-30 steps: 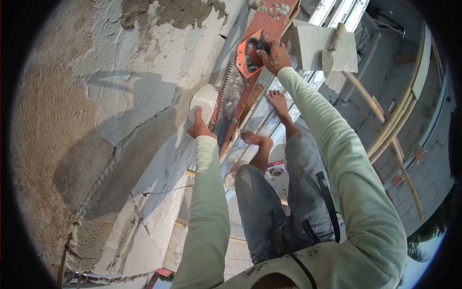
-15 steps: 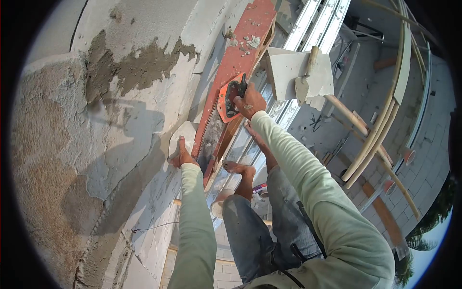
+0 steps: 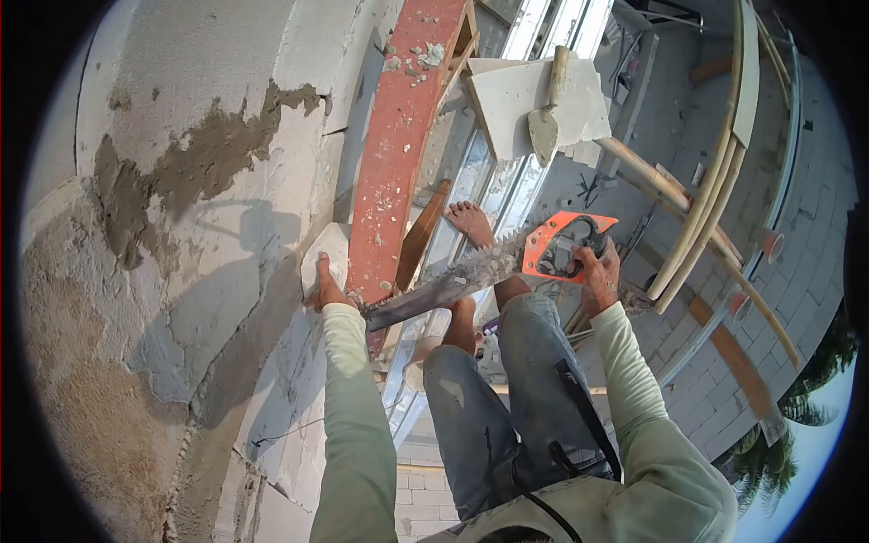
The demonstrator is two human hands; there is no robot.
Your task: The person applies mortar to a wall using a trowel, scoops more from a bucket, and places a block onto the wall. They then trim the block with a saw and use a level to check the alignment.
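Head view: at 3 o'clock the right hand [image 3: 599, 274] clenches the handle of the saw [image 3: 453, 285]. Its blade tip reaches toward 9 o'clock, beside the left hand [image 3: 324, 291], whose fingers [image 3: 318, 284] grasp the block piece [image 3: 328, 253] against the wall [image 3: 208, 271]. A slipping blade could cut that wrist.

Left hand [image 3: 324, 291] is holding a block piece [image 3: 330, 253] against the wall [image 3: 181, 271] at left. Plank [image 3: 398, 154] is running up just right of it. Saw [image 3: 471, 271] is crossing from the plank's foot to the right hand [image 3: 599, 276], in front of the feet [image 3: 471, 222]. Trowel [image 3: 545, 122] is lying on a board [image 3: 507, 95] beyond them.
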